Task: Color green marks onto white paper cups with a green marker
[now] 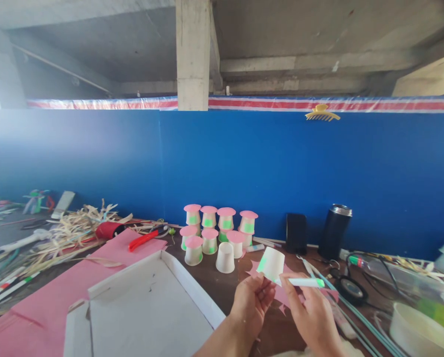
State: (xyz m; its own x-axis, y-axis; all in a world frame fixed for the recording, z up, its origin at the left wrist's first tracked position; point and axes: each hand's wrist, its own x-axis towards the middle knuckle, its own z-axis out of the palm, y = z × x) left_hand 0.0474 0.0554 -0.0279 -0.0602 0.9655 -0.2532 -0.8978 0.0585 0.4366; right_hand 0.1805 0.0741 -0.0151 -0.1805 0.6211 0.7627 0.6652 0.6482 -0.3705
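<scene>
A white paper cup (pixel 273 263) with a green patch on its left side is tilted in my left hand (pixel 252 301), whose fingers close on its lower rim. My right hand (pixel 311 310) grips a white marker pen (pixel 305 282) with a green end, its other end at the cup's lower edge. Just left of my hands, a plain white cup (pixel 225 258) stands upside down on the table. Behind it are several upturned cups with green patches and pink paper discs (pixel 226 211) on top, some stacked. Pink paper scraps (pixel 281 292) lie under my hands.
A white tray (pixel 151 302) lies at front left beside pink paper (pixel 39 302) and a red strip (pixel 143 241). Pale shavings (pixel 84 223) pile up at left. A black phone (pixel 296 234) and dark bottle (pixel 334 232) stand before the blue partition (pixel 244 158). Cables, a tape roll (pixel 351 290) and a white bowl (pixel 418 327) sit right.
</scene>
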